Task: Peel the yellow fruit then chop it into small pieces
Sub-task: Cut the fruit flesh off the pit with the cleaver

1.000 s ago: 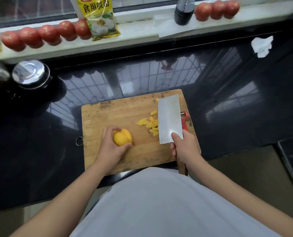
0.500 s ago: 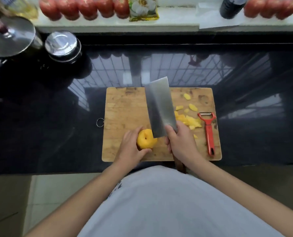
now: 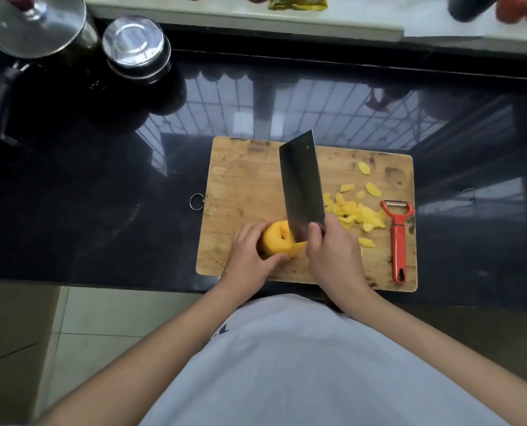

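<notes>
The peeled yellow fruit is sitting near the front edge of the wooden chopping board, and the first cut is under way. The left hand is cupping the fruit from its left side, fingers curled over the top and thumb pressing against the near face. The right hand is gripping the cleaver right where blade meets handle, the handle itself being hidden under the palm. The blade is standing almost on edge, its heel biting into the right part of the fruit, close to the left fingertips.

To cut well here, the left fingertips should be tucking back so the knuckles, not the tips, are facing the blade. The fruit looks wet and rounded, so it is likely to be slipping or rolling; pressing straight down with a steady rocking motion is probably safer than chopping from height. Once a flat face is made, laying it down on the board ought to be steadying everything for the smaller cuts.

Peelings are lying scattered to the right of the blade, with a red peeler beside them near the board's right edge. The board is resting on a glossy black desk; two metal pots are standing at the far left.
</notes>
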Tool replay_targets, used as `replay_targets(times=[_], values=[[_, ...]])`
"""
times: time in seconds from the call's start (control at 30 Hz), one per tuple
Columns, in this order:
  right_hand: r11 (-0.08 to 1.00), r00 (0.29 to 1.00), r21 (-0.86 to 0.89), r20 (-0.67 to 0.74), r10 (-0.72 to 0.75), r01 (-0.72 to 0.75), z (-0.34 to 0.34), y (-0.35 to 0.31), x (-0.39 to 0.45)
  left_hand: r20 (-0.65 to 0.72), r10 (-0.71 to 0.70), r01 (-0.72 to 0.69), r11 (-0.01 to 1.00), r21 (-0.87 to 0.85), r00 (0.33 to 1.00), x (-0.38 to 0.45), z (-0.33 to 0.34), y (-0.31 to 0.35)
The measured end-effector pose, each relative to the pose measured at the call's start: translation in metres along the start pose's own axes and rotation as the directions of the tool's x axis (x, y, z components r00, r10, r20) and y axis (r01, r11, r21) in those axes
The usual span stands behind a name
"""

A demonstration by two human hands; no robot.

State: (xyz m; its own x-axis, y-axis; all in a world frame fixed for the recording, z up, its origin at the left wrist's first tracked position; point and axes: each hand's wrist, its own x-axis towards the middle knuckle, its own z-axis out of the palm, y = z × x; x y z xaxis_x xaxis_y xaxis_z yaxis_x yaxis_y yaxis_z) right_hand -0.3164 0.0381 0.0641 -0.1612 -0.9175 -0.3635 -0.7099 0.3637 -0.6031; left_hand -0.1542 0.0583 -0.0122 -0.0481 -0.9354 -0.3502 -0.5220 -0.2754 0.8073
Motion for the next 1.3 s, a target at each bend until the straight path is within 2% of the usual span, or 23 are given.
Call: replay_targets(times=[0.13, 0.5, 0.73, 1.0, 1.3], values=[[1.0, 1.0, -0.006, -0.002, 0.025, -0.025, -0.001, -0.002, 0.001, 0.0, 0.006, -0.006, 1.0, 0.0, 1.0, 0.0, -0.001, 0.0], [0.998, 0.999, -0.067, -0.024, -0.022, 0.021, 0.005, -0.005, -0.003, -0.015, 0.01, -0.01, 1.0, 0.011, 1.0, 0.0, 0.001, -0.004], [0.989, 1.0, -0.15, -0.026, -0.017, 0.013, 0.015, -0.008, 0.0, -0.038, 0.033, -0.033, 0.999, -0.008, 0.999, 0.001, 0.002, -0.006], [0.999, 0.996, 0.027, 0.074, 0.042, -0.044, 0.013, 0.01, 0.013, -0.025, 0.007, -0.007, 1.0, -0.008, 1.0, 0.002, 0.003, -0.007], [0.997, 0.99, 0.06, 0.136, 0.037, -0.046, 0.006, 0.011, 0.019, -0.011, -0.027, 0.027, 1.0, 0.011, 1.0, 0.001, 0.001, -0.002]])
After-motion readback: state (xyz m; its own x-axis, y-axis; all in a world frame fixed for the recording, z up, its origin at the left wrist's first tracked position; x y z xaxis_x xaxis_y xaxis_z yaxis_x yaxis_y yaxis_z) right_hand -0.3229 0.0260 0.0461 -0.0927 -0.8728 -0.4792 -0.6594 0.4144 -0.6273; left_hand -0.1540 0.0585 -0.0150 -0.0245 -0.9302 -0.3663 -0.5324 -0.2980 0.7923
